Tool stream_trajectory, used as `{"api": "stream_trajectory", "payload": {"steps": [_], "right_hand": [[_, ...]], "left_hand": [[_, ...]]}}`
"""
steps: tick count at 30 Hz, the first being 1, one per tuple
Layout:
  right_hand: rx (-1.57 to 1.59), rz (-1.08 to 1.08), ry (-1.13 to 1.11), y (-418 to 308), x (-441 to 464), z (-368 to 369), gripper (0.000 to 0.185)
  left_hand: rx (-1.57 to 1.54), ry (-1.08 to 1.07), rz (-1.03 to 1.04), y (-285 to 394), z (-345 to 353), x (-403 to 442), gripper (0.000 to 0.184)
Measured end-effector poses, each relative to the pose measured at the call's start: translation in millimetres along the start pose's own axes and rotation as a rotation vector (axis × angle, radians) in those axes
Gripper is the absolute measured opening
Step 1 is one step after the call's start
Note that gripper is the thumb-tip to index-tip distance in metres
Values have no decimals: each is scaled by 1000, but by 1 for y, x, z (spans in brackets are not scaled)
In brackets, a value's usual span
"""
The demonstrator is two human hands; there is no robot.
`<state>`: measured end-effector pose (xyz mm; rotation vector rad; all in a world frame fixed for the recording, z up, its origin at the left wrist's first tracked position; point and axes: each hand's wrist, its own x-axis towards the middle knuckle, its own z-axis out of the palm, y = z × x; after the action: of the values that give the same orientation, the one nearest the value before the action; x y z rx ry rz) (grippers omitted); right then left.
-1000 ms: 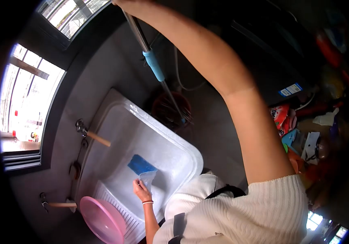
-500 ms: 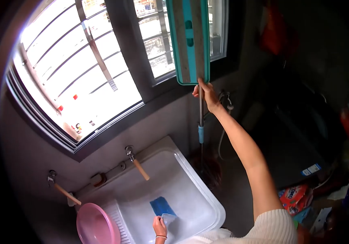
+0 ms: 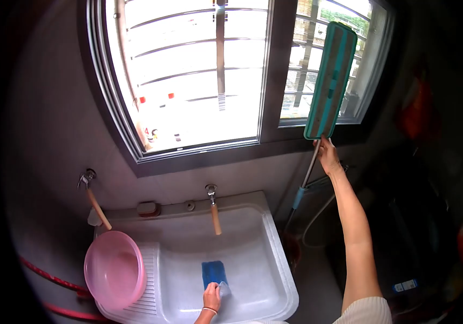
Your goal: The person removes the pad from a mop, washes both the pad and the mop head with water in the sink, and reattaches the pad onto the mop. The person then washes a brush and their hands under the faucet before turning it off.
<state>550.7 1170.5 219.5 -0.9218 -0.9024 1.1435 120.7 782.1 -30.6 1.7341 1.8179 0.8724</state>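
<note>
At the upper right my right hand [image 3: 327, 156] is closed on a flat mop [image 3: 331, 83], gripping it where the pole meets the lower end of its head. The long head is teal with grey strips and stands raised, tilted slightly, in front of the window. Its metal pole runs down toward the floor beside the sink. Down in the sink [image 3: 180, 237], my left hand [image 3: 212, 296] pinches the near corner of a blue cloth pad [image 3: 213, 271]. A pale underside shows at that corner, and the rest of the pad lies on the basin.
A pink basin [image 3: 115, 270] sits on the ridged left side of the sink. Two taps with tan hoses, a middle one [image 3: 215, 218] and a left one [image 3: 98, 208], stick out from the wall. Above is a barred window [image 3: 188, 81]. Dark clutter fills the right side.
The view has swung to the left. The mop head now appears lower, farther off and tilted to the right. My left hand still grips the blue cloth pad's corner.
</note>
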Motion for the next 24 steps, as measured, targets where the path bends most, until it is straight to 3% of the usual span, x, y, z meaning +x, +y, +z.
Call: {"api": "stream_trajectory", "payload": {"steps": [4,5,9,14,17,21,24], "right_hand": [[-125,8,9,7,8,-6,40],[-94,22,38,7,7,-6,28],[-107,-37,-25,2,0,-4,32],[-244,-65,161,-12,-33,21,39],[-540,-316,483,-8,-61,39,54],[-906,-652,260,41,-146,81,31],[-997,-326,-108,100,-203,108,20]], "left_hand": [[-28,24,-5,5,0,-5,5],[-31,23,-9,3,-1,-6,5],[-52,-14,-8,0,-4,-10,4],[-96,-37,10,-2,-13,-8,5],[-120,-44,40,-5,-21,3,6],[-155,-57,68,-5,-38,38,5],[-178,-75,122,-1,-56,73,4]]}}
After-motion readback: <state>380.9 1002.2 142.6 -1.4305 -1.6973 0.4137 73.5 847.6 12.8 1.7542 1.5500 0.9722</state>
